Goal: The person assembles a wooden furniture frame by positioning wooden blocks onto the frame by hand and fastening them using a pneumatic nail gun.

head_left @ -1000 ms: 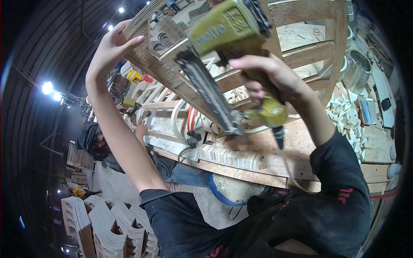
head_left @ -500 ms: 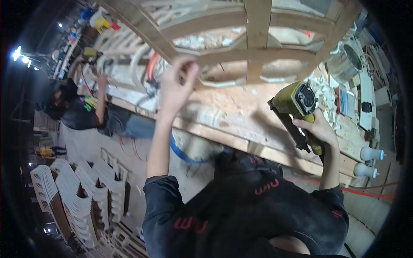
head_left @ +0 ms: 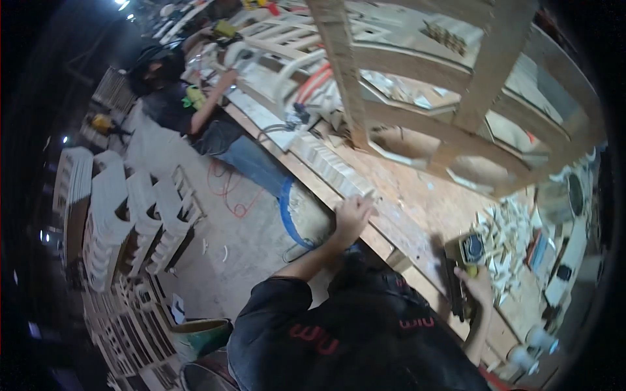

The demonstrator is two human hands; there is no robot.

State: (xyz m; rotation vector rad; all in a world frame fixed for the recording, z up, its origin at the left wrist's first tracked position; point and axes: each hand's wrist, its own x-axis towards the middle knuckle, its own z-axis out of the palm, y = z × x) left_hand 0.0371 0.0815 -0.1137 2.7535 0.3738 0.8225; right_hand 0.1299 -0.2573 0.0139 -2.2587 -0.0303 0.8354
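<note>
My left hand (head_left: 353, 220) is at the near end of a row of pale wooden blocks (head_left: 329, 164) along the bench edge. Its fingers are closed on the end block, partly hidden by the hand. My right hand (head_left: 478, 285) grips a nail gun (head_left: 454, 277) with a dark magazine and yellow-green body, held low over the bench's front edge. Beyond both hands stands a curved wooden frame (head_left: 450, 127) with crossing slats, upright on the workbench (head_left: 433, 202).
Wood offcuts (head_left: 505, 251) lie heaped at the right, near a metal can (head_left: 559, 199) and white bottles (head_left: 538, 340). A blue-rimmed bucket (head_left: 306, 212) stands below the bench. Another person (head_left: 179, 98) works at the far left. Stacked curved wooden parts (head_left: 104, 215) stand on the floor.
My left hand has come down from beside the frame to the row of blocks. My right hand has lowered the nail gun toward the bench edge. The view has turned.
</note>
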